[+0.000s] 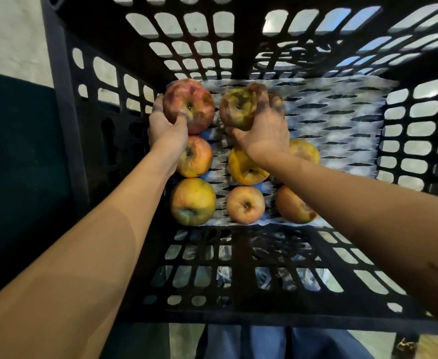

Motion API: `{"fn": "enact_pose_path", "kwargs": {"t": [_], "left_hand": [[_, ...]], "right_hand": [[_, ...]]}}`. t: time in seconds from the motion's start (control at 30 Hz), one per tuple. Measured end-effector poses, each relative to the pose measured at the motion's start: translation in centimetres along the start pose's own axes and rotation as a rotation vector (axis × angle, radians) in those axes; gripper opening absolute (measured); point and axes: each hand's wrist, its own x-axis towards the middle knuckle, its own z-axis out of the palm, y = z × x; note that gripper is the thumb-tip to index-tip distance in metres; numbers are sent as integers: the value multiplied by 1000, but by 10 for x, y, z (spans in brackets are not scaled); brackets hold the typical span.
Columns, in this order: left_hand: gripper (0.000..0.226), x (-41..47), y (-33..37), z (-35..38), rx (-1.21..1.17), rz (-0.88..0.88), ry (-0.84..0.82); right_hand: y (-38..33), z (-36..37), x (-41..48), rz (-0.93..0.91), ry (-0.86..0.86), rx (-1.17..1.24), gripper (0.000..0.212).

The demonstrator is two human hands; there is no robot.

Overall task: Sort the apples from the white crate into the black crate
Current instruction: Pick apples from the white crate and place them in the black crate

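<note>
I look down into the black crate, whose floor is lined with white foam netting. My left hand grips a large red apple at the far left of the crate floor. My right hand holds a yellow-green apple just beside it. Several more apples lie in rows nearer me, among them a yellow-red apple, a small pink apple and an orange apple partly hidden by my right forearm. The white crate is not in view.
The crate's latticed black walls rise on all sides around my arms. The right half of the foam-lined floor holds no fruit. A dark green surface lies left of the crate, and blue trousers show below its near wall.
</note>
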Motion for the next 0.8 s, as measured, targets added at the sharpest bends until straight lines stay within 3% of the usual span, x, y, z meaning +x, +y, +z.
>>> {"fn": "enact_pose_path", "kwargs": {"t": [0.1,0.27,0.37,0.47,0.67,0.8], "left_hand": [[59,-19,14,-5,208,-46,-4],[55,-95,29,-29,426,314,-150],[49,-150,38,-53,520,371,-224],[49,-209,60,-88,579,311,-294],[44,-325,143,-171,662,519,-388],[46,-391,189,-213,687,523,-361]], "right_hand": [[0,-9,-12,-46,38,21,84],[0,-39,-68,-123,79,45,59],[0,-71,-115,-182,4,46,53],[-3,-115,-167,-194,-41,76,47],[-14,-228,-285,-284,-43,59,40],[-16,-305,-355,-274,-17,91,42]]}}
